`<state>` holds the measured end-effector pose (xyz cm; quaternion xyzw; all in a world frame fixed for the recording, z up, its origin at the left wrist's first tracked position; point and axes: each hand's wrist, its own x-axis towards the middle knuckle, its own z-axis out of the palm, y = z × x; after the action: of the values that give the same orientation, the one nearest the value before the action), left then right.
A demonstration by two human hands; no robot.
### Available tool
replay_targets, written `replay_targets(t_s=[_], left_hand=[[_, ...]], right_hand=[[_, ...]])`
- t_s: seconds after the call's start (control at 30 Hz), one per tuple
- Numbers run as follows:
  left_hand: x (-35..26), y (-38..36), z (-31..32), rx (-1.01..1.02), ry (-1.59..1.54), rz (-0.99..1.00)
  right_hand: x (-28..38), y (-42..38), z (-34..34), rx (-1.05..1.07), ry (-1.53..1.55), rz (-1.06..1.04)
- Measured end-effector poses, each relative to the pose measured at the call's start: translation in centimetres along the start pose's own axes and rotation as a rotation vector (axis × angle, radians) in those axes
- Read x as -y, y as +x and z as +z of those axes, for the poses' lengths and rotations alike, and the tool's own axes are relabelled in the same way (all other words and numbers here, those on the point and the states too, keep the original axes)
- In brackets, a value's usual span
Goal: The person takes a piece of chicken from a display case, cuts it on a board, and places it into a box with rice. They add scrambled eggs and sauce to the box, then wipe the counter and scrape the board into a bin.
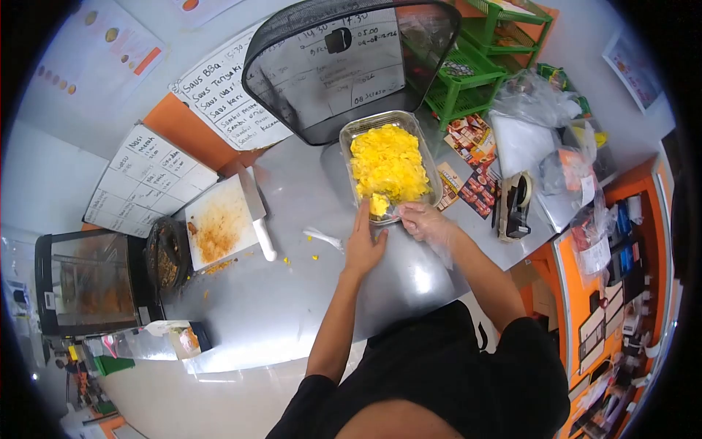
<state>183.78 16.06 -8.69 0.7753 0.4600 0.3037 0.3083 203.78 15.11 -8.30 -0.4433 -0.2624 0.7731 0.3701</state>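
Note:
A clear rectangular container (436, 192) of chopped yellow food (387, 157), which looks like scrambled egg, stands on the steel table in front of me. My left hand (363, 245) reaches to its near left corner, fingers stretched out and thumb apart. My right hand (424, 222), in a thin clear plastic glove, is closed around what looks like a spoon (393, 212) at the container's near edge. A clump of the yellow food sits at the spoon's end. The spoon's handle is mostly hidden by my fingers.
Behind the container stands a dark mesh food cover (292, 121). To the left lie a stained cutting board (212, 227), a knife (265, 238) and a stone mortar (164, 256). A tape dispenser (516, 208), leaflets (479, 192) and green racks (461, 80) are at right.

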Motion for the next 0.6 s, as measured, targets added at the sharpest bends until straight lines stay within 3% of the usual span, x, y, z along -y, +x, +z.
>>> replay_targets(t_s=[0.1, 0.17, 0.33, 0.37, 0.4, 0.47, 0.53, 0.6], left_hand=[[-0.3, -0.4, 0.5, 0.01, -0.069, -0.09], [-0.6, -0.6, 0.6, -0.01, -0.041, -0.08], [-1.0, -0.8, 0.7, -0.053, 0.002, -0.184], [-0.7, -1.1, 0.8, -0.076, 0.051, -0.113], [-0.4, -1.9, 0.5, -0.102, 0.115, -0.051], [-0.6, -3.9, -0.3, -0.169, 0.197, -0.047], [-1.5, -7.0, -1.9, -0.289, 0.073, -0.135], [-2.3, -9.8, -5.4, -0.192, -0.201, -0.441]], right_hand=[[-1.7, -0.2, -0.1, -0.024, 0.036, -0.104], [-2.0, 0.1, 0.2, -0.244, 0.14, -0.178], [-0.9, -2.0, 0.3, -0.27, 0.145, -0.213], [-1.4, -2.3, 0.7, -0.293, 0.164, -0.221], [-3.2, -1.8, -0.4, -0.322, -0.011, -0.346], [-3.9, -2.4, -1.8, -0.156, 0.12, -0.361], [-2.8, -4.4, 0.4, -0.277, 0.057, -0.38], [-2.2, -5.7, 0.9, -0.33, -0.035, -0.361]])
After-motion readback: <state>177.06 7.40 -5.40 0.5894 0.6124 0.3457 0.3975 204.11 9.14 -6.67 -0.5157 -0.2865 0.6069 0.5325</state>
